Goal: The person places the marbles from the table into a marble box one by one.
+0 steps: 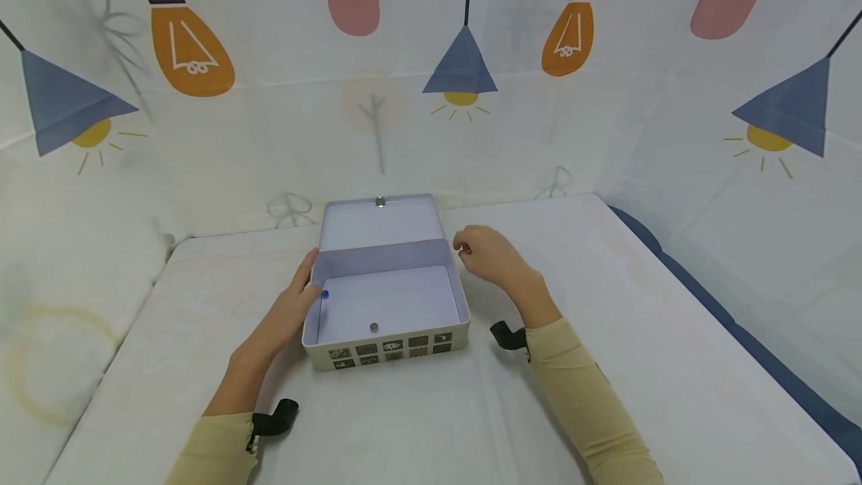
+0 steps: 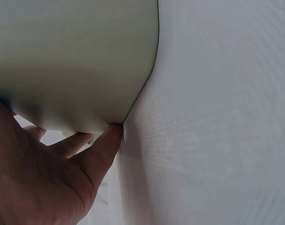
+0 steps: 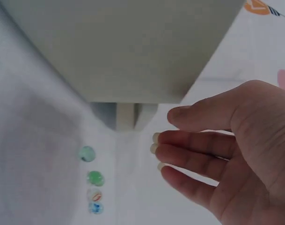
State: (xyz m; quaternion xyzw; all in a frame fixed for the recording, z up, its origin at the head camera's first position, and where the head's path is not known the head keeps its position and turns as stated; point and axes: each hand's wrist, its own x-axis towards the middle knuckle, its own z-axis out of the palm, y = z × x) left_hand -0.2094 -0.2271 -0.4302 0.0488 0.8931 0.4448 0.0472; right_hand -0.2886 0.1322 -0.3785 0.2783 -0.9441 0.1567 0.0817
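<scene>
A pale metal box [image 1: 390, 298] stands with its hinged lid [image 1: 377, 224] tipped back. My left hand [image 1: 291, 313] grips its left side, thumb at the rim; in the left wrist view the fingertips press at the lower edge of the wall. Inside lie a blue marble [image 1: 325, 294] close to that thumb and a small grey-brown round piece [image 1: 373, 327] near the front wall. Beside the back right corner, my right hand [image 1: 494, 254] hovers with loosely bent fingers. Nothing shows between its thumb and fingers in the right wrist view.
Several glass marbles, one of them a green marble [image 3: 95, 178], rest in a row on the white cloth beyond the box. A white curtain [image 1: 269, 133] printed with lamps hangs behind the table. Dark blue fabric [image 1: 700, 298] runs along the right edge.
</scene>
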